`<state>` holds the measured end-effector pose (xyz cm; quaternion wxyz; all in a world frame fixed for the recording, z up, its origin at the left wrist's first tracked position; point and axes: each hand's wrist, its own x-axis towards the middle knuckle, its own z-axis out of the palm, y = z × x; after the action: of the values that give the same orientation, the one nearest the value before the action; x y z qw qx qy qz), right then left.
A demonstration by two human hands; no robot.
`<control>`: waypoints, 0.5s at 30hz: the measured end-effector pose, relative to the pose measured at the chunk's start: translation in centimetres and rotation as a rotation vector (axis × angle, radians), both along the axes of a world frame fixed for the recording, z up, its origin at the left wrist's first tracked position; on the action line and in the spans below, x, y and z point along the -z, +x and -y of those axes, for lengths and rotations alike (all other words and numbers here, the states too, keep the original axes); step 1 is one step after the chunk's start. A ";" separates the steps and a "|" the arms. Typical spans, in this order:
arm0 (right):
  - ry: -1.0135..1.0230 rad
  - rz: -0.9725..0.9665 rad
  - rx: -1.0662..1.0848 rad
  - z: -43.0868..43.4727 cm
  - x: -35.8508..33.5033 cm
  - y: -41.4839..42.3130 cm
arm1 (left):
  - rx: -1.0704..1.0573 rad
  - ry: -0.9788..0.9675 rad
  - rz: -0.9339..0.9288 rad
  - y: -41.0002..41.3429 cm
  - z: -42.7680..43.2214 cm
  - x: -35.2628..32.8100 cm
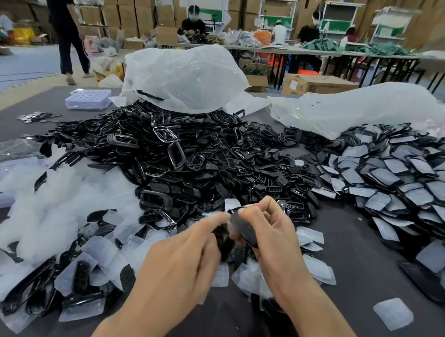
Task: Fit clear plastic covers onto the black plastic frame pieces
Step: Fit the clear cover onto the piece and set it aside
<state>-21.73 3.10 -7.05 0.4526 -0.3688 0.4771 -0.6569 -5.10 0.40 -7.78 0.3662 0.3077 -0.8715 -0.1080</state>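
Fingertips of my right hand [266, 236] pinch the upper end of a black oblong plastic frame piece [250, 241]. It is held just above the grey table mat [356, 264], in front of the heap of loose black frames [190, 151]. My left hand [188, 249] pinches its lower edge from the left, thumb and forefinger closed on it. The long axis runs from far-left to near-right, tilted, broad face toward me. A greyish clear plastic cover [240, 225] seems to lie on that face, but I cannot tell whether it is seated. Both hands touch the piece, and I judge the right better placed to press.
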 end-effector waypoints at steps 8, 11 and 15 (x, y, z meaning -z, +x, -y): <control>0.001 0.116 0.007 0.0 0.1 0.0 | 0.259 -0.143 0.213 -1.3 -1.1 1.1; 0.014 0.110 -0.021 0.0 0.1 0.0 | 0.136 0.019 -0.046 -1.1 -1.0 1.1; 0.007 0.035 -0.163 -0.3 0.2 0.3 | -0.019 0.310 -0.349 -0.5 0.3 0.8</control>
<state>-21.40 3.36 -7.28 0.5141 -0.3932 0.4396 -0.6228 -5.58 0.12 -8.60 0.4608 0.3453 -0.7650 -0.2885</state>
